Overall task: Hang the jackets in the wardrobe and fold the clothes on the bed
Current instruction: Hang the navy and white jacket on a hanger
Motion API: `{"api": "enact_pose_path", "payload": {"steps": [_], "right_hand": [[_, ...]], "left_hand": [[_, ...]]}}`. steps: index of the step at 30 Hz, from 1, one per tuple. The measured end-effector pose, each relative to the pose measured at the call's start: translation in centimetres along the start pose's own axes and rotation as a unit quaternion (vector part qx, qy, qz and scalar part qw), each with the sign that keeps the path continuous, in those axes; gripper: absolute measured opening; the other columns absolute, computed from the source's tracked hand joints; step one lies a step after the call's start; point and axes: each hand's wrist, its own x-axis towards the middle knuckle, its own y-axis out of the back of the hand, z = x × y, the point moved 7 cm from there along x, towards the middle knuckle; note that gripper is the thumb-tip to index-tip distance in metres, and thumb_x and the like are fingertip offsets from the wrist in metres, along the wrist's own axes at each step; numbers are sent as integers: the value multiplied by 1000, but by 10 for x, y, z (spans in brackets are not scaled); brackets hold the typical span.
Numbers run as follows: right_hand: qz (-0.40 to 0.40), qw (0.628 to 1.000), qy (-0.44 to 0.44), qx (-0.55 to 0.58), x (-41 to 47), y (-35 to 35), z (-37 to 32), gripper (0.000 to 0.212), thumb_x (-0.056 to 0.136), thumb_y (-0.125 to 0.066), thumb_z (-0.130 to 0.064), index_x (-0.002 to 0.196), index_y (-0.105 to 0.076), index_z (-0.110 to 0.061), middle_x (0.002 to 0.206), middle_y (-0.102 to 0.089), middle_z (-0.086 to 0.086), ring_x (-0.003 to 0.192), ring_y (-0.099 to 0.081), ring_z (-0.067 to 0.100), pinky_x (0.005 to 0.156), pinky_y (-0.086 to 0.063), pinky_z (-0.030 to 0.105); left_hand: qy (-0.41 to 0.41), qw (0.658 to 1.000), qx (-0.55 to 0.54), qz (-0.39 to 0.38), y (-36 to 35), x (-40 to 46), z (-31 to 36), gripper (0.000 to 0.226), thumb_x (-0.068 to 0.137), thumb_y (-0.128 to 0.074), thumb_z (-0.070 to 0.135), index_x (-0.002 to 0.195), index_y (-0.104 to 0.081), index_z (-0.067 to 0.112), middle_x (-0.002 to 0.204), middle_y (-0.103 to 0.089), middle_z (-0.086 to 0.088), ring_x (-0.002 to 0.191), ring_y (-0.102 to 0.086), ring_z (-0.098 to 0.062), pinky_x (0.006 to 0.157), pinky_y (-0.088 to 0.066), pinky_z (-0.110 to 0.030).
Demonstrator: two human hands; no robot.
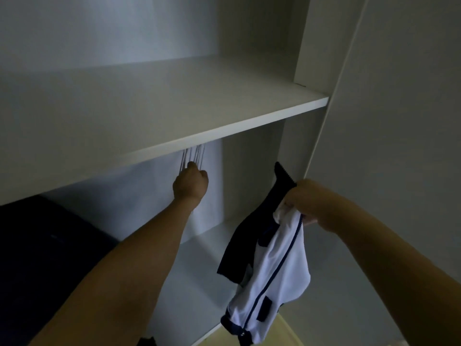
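Observation:
I face an open white wardrobe. A white and navy zip jacket (272, 260) hangs bunched from my right hand (303, 202), which grips it near the collar at the right side of the opening. My left hand (190, 182) reaches up under the wardrobe shelf (174, 136), its fingers curled round the lower part of several white hangers (193, 156). The shelf hides the tops of the hangers and whatever they hang from.
A dark garment or bag (42, 245) fills the lower left of the wardrobe. The open wardrobe door (389, 121) stands at the right. The wardrobe floor (189, 283) shows pale below the jacket, with light flooring (287, 333) at the bottom right.

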Motion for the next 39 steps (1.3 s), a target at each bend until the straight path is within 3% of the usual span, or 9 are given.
{"api": "enact_pose_path", "payload": {"steps": [4,8,13,16,18,23,29,34,39], "right_hand": [[-43,948,-79,304,-1,1,28,15,85,-46,4,72,-53,1,67,-54,13,62,-53,27,61,-47,32],[-112,904,-41,411,-3,0,30,29,74,-41,1,49,-36,-13,55,-38,4,47,-39,21,52,-36,28],[-83,986,142,30,1,3,9,35,78,-49,7,55,-33,-13,54,-39,1,46,-39,13,46,-29,25],[-28,939,280,-199,-4,-6,-6,8,87,-51,-2,86,-58,-6,85,-59,4,78,-59,23,66,-43,30],[-8,905,325,-275,-7,-19,-4,21,86,-52,-4,106,-59,-8,103,-64,12,93,-62,30,69,-44,31],[72,869,335,-358,-10,-26,7,18,90,-55,-16,104,-60,-5,106,-64,18,96,-63,36,71,-47,35],[77,963,221,-129,-4,-3,15,22,95,-49,-14,101,-60,4,111,-62,27,95,-61,39,73,-46,38],[47,984,172,-6,-17,-1,9,33,99,-41,-15,121,-58,3,120,-62,19,113,-59,35,83,-45,33],[53,968,222,106,-47,7,-15,22,93,-49,-21,77,-56,-9,77,-56,8,62,-50,19,64,-43,28]], "left_hand": [[14,997,-68,22,16,-22,7,32,101,-35,19,119,-48,-5,104,-63,-24,88,-63,-41,70,-51,-40],[-37,998,-38,19,45,-63,19,23,104,-31,22,99,-45,4,81,-61,-17,73,-61,-37,60,-46,-37],[-48,997,-49,-26,83,-168,20,29,105,-36,27,81,-43,12,71,-56,-11,64,-56,-28,61,-48,-40],[-24,996,-79,-32,104,-254,17,31,103,-43,24,74,-44,12,61,-48,-4,54,-45,-16,52,-39,-31],[7,995,-91,-42,118,-298,21,29,103,-46,23,82,-53,5,68,-56,-11,60,-52,-20,58,-45,-35],[22,995,-92,-12,167,-374,45,23,102,-46,25,88,-60,12,77,-60,-9,71,-58,-20,67,-47,-30],[1,996,-88,26,220,-428,73,28,101,-45,27,85,-63,14,66,-57,0,60,-54,-10,56,-42,-18],[-28,996,-71,42,239,-446,89,30,101,-43,28,80,-58,15,60,-49,4,54,-48,-4,54,-37,-15],[-38,993,-105,50,233,-432,91,28,103,-44,23,87,-62,9,66,-49,5,59,-46,-7,58,-37,-17]]}}
